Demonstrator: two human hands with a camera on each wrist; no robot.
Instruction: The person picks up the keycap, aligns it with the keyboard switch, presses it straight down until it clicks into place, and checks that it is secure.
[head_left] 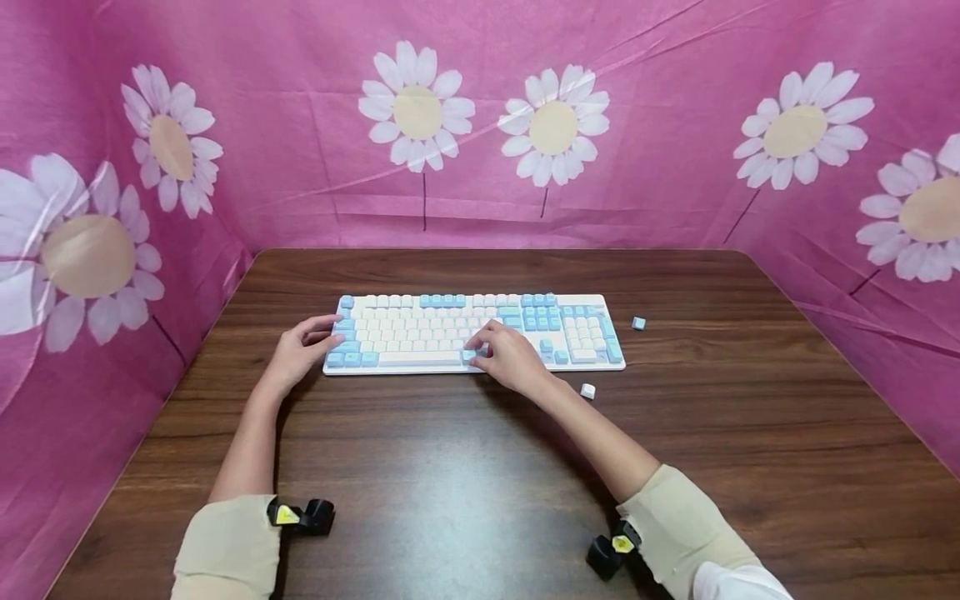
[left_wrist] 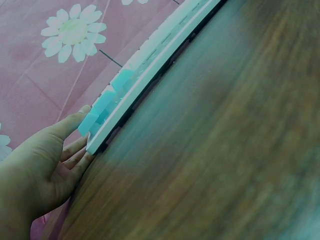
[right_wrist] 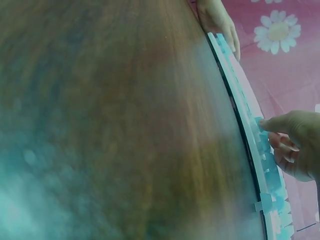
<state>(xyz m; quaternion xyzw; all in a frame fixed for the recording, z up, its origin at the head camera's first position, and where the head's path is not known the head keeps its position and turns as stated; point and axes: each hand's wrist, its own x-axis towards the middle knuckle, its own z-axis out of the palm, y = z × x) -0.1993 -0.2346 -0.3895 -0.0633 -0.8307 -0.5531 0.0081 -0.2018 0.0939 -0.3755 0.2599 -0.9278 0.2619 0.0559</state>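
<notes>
At the head view's centre lies one keyboard [head_left: 408,336], with one blue keycap [head_left: 638,323] and one white keycap [head_left: 588,392] loose on the bench [head_left: 420,483] at its three and four o'clock; my right hand [head_left: 513,358] pinches one blue key [head_left: 468,357]. Left-wrist view: at eight o'clock, my left hand [left_wrist: 45,167] touches the keyboard's end with slack fingers, near three blue keys [left_wrist: 104,102]. Right-wrist view: both hands show, at one and three o'clock.

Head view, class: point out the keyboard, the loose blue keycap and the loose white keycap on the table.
Keyboard [head_left: 416,335]: head view, on its white keys, left of its middle.
Loose blue keycap [head_left: 638,323]: head view, on its middle.
Loose white keycap [head_left: 588,390]: head view, on its middle.
</notes>
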